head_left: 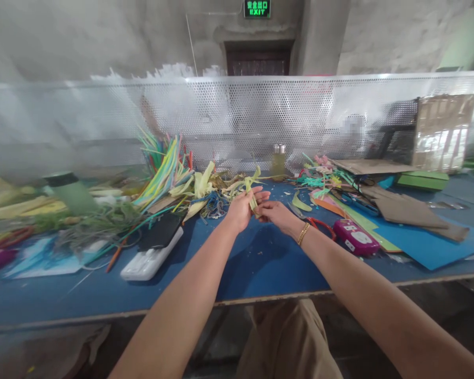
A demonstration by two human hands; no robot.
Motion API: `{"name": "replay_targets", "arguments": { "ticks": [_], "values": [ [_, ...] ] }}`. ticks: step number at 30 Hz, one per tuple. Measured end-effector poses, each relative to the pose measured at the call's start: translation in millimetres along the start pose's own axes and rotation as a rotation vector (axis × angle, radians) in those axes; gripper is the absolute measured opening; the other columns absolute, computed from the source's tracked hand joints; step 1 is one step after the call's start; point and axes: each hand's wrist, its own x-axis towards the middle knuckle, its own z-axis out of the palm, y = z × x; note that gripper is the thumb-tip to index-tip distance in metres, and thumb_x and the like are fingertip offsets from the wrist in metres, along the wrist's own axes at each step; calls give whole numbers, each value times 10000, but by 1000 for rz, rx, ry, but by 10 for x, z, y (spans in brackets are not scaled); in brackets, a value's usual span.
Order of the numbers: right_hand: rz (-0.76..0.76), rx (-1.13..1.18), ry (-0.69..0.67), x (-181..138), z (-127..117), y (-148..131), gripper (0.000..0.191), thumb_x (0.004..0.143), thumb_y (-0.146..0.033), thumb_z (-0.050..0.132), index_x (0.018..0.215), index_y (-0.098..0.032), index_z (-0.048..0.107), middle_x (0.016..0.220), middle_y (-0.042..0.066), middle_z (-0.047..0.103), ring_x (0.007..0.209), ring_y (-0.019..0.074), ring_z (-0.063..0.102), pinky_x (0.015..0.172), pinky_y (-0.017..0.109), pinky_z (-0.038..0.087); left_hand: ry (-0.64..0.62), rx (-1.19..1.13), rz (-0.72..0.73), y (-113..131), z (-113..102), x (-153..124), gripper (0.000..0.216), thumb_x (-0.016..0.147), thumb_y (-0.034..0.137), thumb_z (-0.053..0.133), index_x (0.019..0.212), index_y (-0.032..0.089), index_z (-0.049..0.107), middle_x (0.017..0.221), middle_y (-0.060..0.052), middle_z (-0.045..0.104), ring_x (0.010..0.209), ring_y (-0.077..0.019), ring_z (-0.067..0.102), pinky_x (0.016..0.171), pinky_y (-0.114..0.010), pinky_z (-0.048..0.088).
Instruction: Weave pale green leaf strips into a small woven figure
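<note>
Over the middle of the blue table, my left hand [241, 209] has its thumb and fingers closed round a pale green corn husk piece [251, 195]. Its tips fan out above the fingers. From the right, my right hand [275, 215], with a gold bracelet at the wrist, pinches the lower end of the same husk. The fingers partly hide how the piece is shaped. Loose corn husks [203, 181] and a tangle of dark blue cord [215, 205] lie just beyond my left hand. A single husk scrap [300, 202] rests beyond my right hand.
At left are a black phone [160, 231] on a white device [152, 260], pipe cleaners [163, 173] and a green bottle [69, 192]. Red-handled scissors [322, 226], a magenta device [355, 237], blue paper [426, 242] and cardboard [406, 208] lie right. A perforated screen [252, 116] stands behind.
</note>
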Motion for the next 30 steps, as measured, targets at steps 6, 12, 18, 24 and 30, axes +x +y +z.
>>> {"name": "replay_targets", "arguments": {
  "ticks": [6,12,18,24,30],
  "values": [
    [-54,6,0,-21,51,-13,184,652,-338,726,677,-162,677,675,5,658,607,97,561,656,249,481,49,-66,0,34,-5,14,247,937,189,422,951,117,657,851,-129,725,841,-214,699,809,-372,532],
    [-89,-76,-107,-41,65,-21,212,649,-369,726,656,-163,672,660,-1,651,614,106,566,680,265,478,58,-96,38,109,5,-19,176,918,214,499,846,137,640,610,-13,583,594,-139,606,804,-368,529],
    [-151,-233,-120,-29,32,-10,234,709,-388,679,633,-167,673,623,-6,644,606,112,564,672,253,449,-74,-5,130,82,-8,-41,205,939,203,469,809,156,620,532,61,370,465,-72,379,759,-302,513],
    [-156,-269,-153,-41,-124,-131,211,690,-380,691,698,-170,718,673,22,688,657,149,609,706,279,473,-126,36,145,130,10,-77,206,918,280,532,767,165,612,521,69,252,446,-74,270,522,-211,409],
    [-363,-231,247,-57,-236,-312,277,756,-420,624,771,-162,722,766,43,694,734,147,583,712,263,440,-220,190,40,91,-1,-99,200,864,338,611,782,156,622,526,70,244,434,-65,241,412,-164,255]
  ]
}}
